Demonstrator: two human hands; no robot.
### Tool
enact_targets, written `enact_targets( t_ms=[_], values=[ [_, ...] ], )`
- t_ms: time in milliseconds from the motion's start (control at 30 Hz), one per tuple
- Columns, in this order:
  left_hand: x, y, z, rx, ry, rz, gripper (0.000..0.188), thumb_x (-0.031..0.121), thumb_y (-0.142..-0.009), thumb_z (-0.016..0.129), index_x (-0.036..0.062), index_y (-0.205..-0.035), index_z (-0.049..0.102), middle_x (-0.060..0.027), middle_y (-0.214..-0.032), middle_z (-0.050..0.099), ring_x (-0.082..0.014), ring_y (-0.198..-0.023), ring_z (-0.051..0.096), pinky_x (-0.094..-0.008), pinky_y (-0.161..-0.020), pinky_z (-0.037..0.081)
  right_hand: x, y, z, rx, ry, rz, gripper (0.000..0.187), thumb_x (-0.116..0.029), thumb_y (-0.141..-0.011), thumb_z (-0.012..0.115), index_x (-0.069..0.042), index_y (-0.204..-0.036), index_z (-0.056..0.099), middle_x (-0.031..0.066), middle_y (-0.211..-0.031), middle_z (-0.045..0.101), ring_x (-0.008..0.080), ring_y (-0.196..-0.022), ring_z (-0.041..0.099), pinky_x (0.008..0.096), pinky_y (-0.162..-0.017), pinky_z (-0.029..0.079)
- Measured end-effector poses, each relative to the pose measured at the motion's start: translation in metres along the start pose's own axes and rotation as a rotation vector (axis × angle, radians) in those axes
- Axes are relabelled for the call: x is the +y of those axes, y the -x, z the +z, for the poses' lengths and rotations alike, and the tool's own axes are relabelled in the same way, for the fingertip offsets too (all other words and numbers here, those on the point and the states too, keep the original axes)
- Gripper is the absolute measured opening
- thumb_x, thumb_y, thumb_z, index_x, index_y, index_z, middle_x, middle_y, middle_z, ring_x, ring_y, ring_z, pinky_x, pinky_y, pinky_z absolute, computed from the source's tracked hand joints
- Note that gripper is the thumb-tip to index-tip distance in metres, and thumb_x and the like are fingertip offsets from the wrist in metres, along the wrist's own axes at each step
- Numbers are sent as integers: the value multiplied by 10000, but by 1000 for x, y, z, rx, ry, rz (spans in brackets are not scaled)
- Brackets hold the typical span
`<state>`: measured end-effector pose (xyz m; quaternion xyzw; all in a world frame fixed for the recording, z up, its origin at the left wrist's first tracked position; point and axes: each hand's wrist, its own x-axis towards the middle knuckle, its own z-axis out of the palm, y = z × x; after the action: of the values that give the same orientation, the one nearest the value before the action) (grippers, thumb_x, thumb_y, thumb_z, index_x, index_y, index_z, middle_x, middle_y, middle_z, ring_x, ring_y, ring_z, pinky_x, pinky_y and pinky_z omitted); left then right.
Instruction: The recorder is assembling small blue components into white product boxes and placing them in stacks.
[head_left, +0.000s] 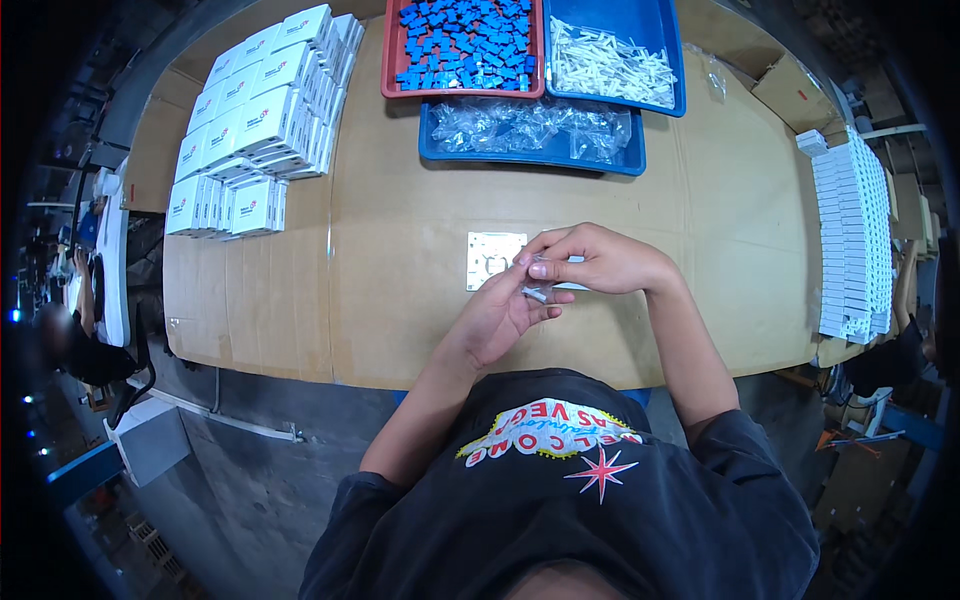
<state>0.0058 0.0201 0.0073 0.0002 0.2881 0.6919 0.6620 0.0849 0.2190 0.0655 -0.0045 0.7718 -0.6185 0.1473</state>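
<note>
Both hands meet over the near middle of the table. My left hand (495,318), palm turned up, is closed around a small clear plastic bag (540,288) with a short white piece (534,295) showing in or against it. From the right, my right hand (605,258) pinches the upper part of that bag between thumb and fingers. Fingers partly hide the bag, so its full contents cannot be made out. Just beyond the hands a flat, square white plate (482,262) with cut-outs lies on the cardboard, partly covered by the fingers.
Beyond lie a red tray (388,60) of blue plastic parts, a blue tray (682,60) of thin white pieces and another blue tray (530,160) of clear bags. White boxes (250,110) are stacked at left, more (850,240) at right. Cardboard (400,290) covers the table. People work either side.
</note>
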Motion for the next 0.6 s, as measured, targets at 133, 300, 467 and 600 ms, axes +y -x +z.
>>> enact_targets(
  t_ms=[133,300,467,600],
  values=[
    [-1,2,1,19,1,-10,419,329,-1167,330,45,-1425,497,-115,-1291,663,-253,-1082,721,-367,-908,591,-4,-2,1,-33,46,14,335,-271,-1066,638,46,-1128,729,111,-1187,741,195,-1013,677,350,-920,522],
    [-1,3,1,5,-21,13,429,333,-1165,338,43,-1444,489,-118,-1289,663,-261,-1096,716,-368,-924,585,-8,-1,1,-97,2,98,321,-251,-1058,651,59,-1097,727,109,-1209,734,192,-1028,671,351,-927,516],
    [-2,2,-4,26,-2,26,427,335,-1164,349,43,-1436,500,-115,-1280,663,-262,-1121,706,-374,-938,579,3,-4,1,-8,34,-6,403,-321,-1101,583,53,-1131,733,105,-1081,750,160,-926,653,341,-868,526],
    [-1,2,-4,25,-12,30,410,315,-1161,363,37,-1427,506,-106,-1280,663,-261,-1125,705,-377,-940,579,3,-6,-1,-30,-1,104,442,-352,-1118,544,47,-1147,731,110,-1068,749,162,-940,653,341,-883,525]
  ],
)
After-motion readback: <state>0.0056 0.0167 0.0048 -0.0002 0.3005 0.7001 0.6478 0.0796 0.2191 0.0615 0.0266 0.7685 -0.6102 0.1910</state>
